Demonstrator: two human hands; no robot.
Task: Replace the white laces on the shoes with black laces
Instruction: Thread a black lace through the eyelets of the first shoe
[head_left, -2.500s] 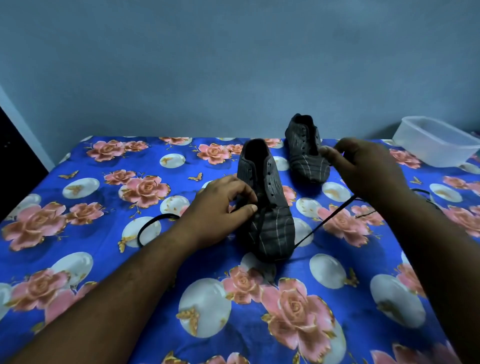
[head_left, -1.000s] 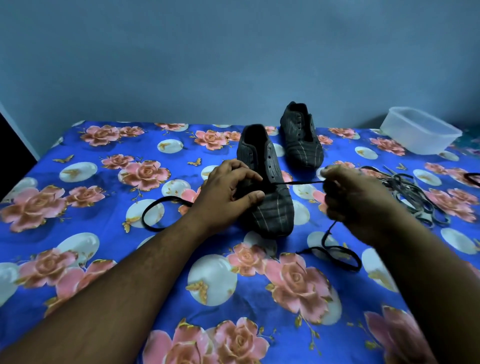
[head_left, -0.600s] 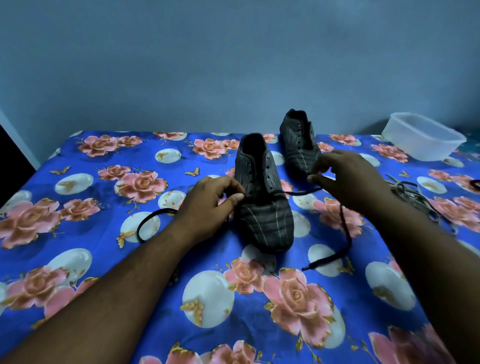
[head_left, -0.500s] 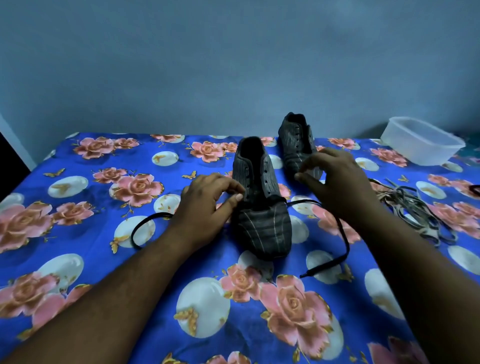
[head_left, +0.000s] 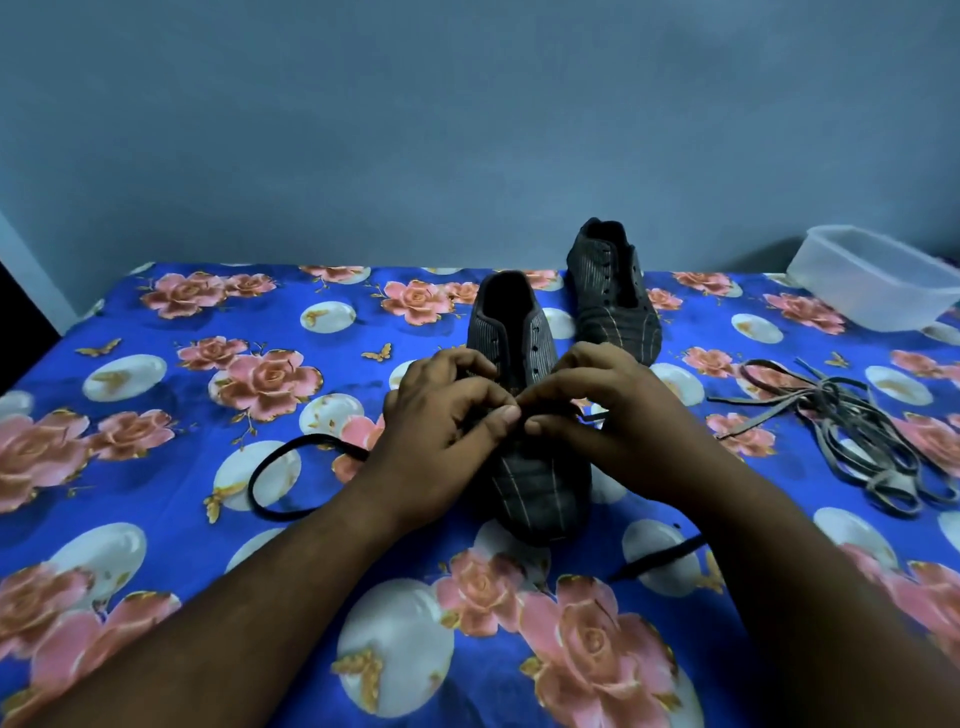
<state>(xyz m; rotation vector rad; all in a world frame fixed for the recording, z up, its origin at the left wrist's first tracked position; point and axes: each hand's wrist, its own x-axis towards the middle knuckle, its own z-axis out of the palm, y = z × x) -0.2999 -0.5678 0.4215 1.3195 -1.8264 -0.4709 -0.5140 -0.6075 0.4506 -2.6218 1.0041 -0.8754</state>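
Black lace (head_left: 291, 470) is the one in play: a loop of it lies on the cloth to the left of the near shoe (head_left: 530, 457), and another bit of it shows at lower right, by the right forearm. Near shoe sits mid-frame, toe toward the camera, dark grey w/ thin pale stripes, opening facing the wall.

Both hands are over its eyelet area. Left hand (head_left: 441, 421) has fingers (head_left: 467, 364) curled, thumb tip pressed fwd next to the index; right hand (head_left: 613, 410) mirrors it, thumb & index pinched together. The two pinches meet almost tip to tip above the tongue. A short dark strand runs out just right of the right thumb, so both look to be pinching the lace, tho the exact grip pt is hidden behind the knuckles.

Second shoe (head_left: 610, 296) stands further back & a bit right, apart from the first, no hand on it; can't tell if any lace is in it.

Off to the right, well clear of both shoes, a loose tangle of pale greyish laces (head_left: 852, 436) lies on the cloth. Far right corner: a clear plastic tub (head_left: 878, 283).

Everything rests on a blue floral cloth (head_left: 156, 374) w/ pink roses & white circles, against a plain blue-grey wall.
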